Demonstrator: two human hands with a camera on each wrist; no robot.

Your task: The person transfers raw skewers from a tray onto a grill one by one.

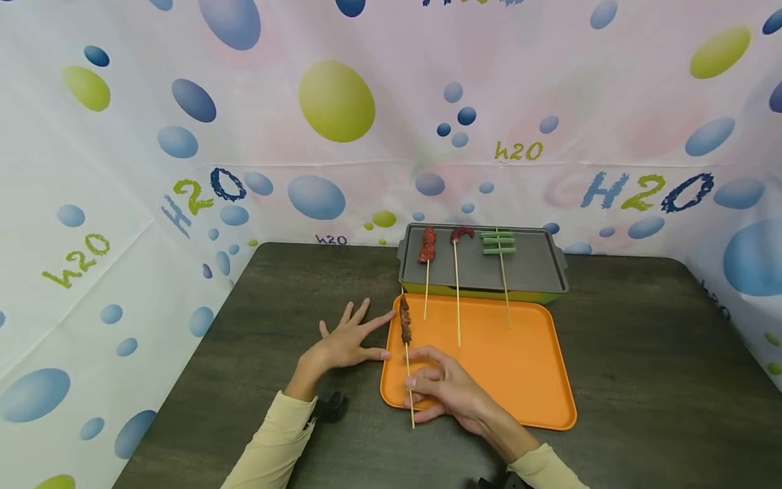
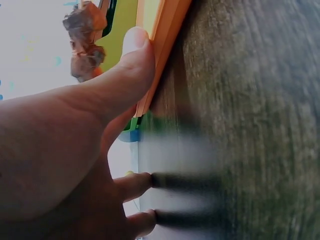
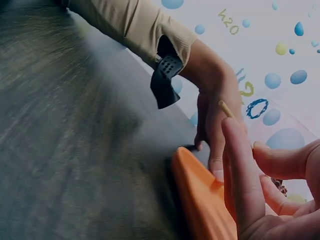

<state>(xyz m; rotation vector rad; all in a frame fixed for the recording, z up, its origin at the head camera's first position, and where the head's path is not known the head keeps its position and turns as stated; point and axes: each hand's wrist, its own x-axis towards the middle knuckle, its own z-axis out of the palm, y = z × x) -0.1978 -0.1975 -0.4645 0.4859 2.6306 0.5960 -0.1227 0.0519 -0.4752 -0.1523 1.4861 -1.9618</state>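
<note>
My right hand pinches the wooden stick of a brown meat skewer between thumb and fingers, over the left part of an orange tray. The meat end points away from me, and the stick's bare end sticks out toward me. In the right wrist view that stick end shows above the fingers. My left hand is spread at the tray's left edge, with thumb and index fingertip right at the rim. In the left wrist view the thumb lies along the tray's side, and the meat hangs beyond it.
Behind the tray stands a grey grill pan with a green base. Across it lie a red meat skewer, a curled dark red skewer and a green vegetable skewer, sticks reaching over the tray. A patterned curtain hangs behind the dark table.
</note>
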